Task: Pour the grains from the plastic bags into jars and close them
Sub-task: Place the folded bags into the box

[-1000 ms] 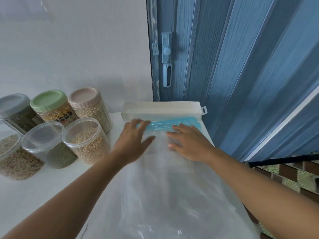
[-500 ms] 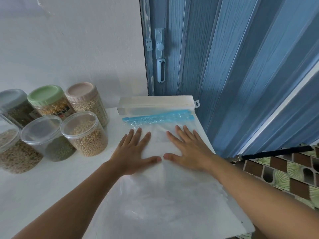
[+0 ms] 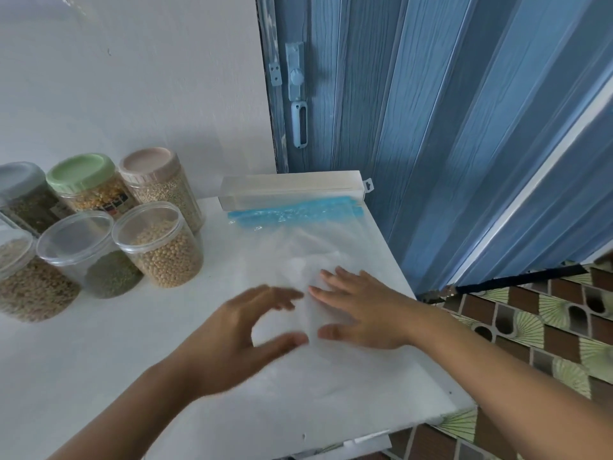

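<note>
My worry is the empty plastic bag (image 3: 318, 260): it looks slick on the white surface (image 3: 99, 376) and lies along the right edge, so I judge a sideways push could slide it off. My right hand (image 3: 361, 310) lies flat on it, fingers straight and spread. My left hand (image 3: 238, 330) is blurred, fingers loosely apart, gripping nothing I can see. The filled jars (image 3: 162, 244) stand closed at the far left corner.
</note>
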Available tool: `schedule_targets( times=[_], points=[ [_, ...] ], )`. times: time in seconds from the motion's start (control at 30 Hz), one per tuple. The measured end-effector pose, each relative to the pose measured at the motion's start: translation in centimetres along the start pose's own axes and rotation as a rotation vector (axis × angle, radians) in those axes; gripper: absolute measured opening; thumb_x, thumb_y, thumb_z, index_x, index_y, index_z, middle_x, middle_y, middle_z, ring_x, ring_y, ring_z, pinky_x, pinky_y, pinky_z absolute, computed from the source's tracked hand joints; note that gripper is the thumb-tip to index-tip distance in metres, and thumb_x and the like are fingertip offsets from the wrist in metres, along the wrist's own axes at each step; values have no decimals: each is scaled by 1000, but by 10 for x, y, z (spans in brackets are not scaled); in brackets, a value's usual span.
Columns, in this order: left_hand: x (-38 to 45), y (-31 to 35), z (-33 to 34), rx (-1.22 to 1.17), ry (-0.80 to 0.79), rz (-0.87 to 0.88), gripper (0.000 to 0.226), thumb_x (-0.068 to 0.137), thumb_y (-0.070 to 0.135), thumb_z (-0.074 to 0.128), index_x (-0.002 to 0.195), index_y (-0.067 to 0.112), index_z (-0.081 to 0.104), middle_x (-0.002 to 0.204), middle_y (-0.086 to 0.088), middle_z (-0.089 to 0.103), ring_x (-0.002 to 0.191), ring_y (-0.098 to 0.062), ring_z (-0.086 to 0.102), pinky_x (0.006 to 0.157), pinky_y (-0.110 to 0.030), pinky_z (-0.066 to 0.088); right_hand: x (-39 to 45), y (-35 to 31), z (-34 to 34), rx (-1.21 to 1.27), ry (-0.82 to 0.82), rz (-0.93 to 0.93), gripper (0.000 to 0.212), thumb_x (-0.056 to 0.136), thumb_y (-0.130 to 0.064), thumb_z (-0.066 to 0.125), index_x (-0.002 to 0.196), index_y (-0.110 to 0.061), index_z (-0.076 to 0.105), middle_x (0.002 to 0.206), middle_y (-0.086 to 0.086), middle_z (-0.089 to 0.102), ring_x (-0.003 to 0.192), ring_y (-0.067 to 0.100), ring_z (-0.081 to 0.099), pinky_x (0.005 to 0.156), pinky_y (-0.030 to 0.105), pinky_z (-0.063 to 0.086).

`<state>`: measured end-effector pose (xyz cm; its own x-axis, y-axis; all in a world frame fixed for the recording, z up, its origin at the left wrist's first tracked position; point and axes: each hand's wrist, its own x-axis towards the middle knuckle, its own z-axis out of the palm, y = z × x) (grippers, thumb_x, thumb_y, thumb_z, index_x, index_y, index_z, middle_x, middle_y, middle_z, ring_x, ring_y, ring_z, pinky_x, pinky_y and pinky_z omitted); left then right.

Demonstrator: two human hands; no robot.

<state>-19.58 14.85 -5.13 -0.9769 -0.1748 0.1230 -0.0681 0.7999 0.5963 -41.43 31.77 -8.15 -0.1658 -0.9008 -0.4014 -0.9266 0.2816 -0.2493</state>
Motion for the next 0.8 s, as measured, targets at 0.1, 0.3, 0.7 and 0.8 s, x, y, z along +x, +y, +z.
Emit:
schedule_targets(
  times=[0.1,0.3,0.7,0.8],
  points=[
    [-17,3,13,105,-158,23,74,80,86,64,136,38,65,132,23,63,124,3,55,105,-10,38,3,5,18,-39,55,-19,84,94,-84,22,160,-46,-16,166,-12,-32,151,10,-35,127,42,-14],
    [-28,-13,25,191,-198,56,93,72,92,64,149,39,55,147,25,55,147,8,34,117,-8,18,3,6,26,-7,128,-19,82,96,-82,24,160,-48,-14,166,-15,-31,150,7,-35,126,39,-16],
    [-26,-20,37,350,-180,212,43,91,47,56,121,23,76,125,11,73,123,-13,63,106,-32,53,-29,-13,15,216,215,-121,83,81,-91,47,149,-43,50,136,-21,42,129,-1,35,112,26,34],
    [-23,-14,35,292,-182,101,40,98,46,48,114,21,75,112,7,75,114,-17,68,91,-37,58,-36,-16,8,226,138,-81,99,70,-93,58,154,-47,39,154,-25,32,144,-2,24,123,28,25]
  ],
)
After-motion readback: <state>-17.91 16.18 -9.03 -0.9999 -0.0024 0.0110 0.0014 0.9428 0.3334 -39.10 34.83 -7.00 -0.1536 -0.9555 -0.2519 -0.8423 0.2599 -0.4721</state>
